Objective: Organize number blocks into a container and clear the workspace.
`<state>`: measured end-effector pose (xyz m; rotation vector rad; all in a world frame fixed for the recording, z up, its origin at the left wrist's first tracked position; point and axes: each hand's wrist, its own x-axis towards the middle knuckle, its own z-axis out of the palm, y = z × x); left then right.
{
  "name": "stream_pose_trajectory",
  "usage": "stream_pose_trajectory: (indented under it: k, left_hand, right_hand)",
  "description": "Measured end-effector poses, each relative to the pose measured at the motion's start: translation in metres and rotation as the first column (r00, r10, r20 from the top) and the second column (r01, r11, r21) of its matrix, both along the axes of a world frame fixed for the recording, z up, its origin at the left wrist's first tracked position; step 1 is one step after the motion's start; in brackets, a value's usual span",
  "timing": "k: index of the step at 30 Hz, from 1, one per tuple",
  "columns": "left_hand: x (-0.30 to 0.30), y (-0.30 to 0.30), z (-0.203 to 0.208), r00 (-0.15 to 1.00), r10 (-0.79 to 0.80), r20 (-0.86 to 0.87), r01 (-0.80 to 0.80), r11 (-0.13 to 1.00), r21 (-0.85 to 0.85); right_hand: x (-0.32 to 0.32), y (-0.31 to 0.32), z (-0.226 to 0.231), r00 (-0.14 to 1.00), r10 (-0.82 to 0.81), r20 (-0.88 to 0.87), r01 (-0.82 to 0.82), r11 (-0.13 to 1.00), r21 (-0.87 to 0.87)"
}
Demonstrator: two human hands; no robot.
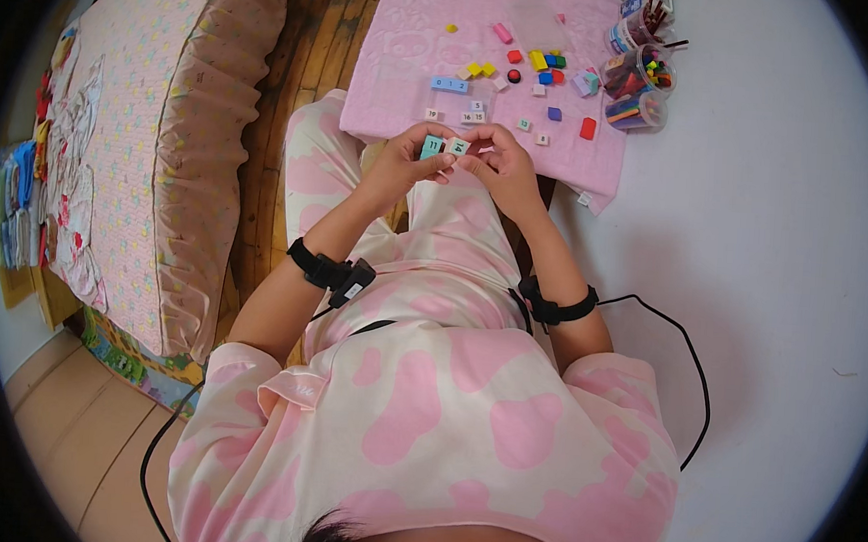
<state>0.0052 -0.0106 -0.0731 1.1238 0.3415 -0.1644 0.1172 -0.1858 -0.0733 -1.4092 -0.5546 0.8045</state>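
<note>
Just off the near edge of the pink cloth [383, 111], my two hands meet. My left hand [398, 171] is closed on a teal number block [432, 147], thumb along its near side. Beside it, my right hand [510, 177] pinches a white number block [458, 147], turned at an angle; the blocks look close together, but I cannot tell whether they touch. Ahead of my hands lies a blue strip of joined number blocks [450, 84]. Several loose white number blocks [473, 117] are near it on a clear plastic piece.
Farther back are coloured blocks, including a yellow one [537, 61] and a red one [588, 128]. Tubs of pens [641, 71] line the right edge, against a pale wall [789, 241]. A bed with a frilled cover [200, 141] is to the left. Cables run from both forearm bands.
</note>
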Motion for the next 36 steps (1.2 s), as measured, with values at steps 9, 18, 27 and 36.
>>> stream_pose_trajectory:
  k: [9,18,27,36]
  left_hand:
    - [0.002,-0.004,0.005,0.997,0.065,0.044,-0.067,0.997,0.042]
    - [-0.001,-0.009,-0.017,0.997,0.078,-0.009,-0.073,0.964,0.256]
    - [0.021,-0.014,-0.044,0.958,-0.166,0.232,-0.149,0.403,0.903]
    - [0.059,-0.031,-0.065,0.942,-0.3,-0.151,0.137,-0.068,0.988]
  right_hand:
    - [-0.009,0.001,0.015,0.929,-0.055,0.367,0.068,0.997,-0.023]
    - [-0.015,0.003,-0.02,0.973,-0.158,0.169,0.185,0.97,-0.158]
    - [0.042,-0.012,-0.059,0.67,-0.133,0.73,0.405,0.89,-0.21]
    - [0.067,0.007,-0.067,0.354,0.413,0.839,0.311,0.794,-0.522]
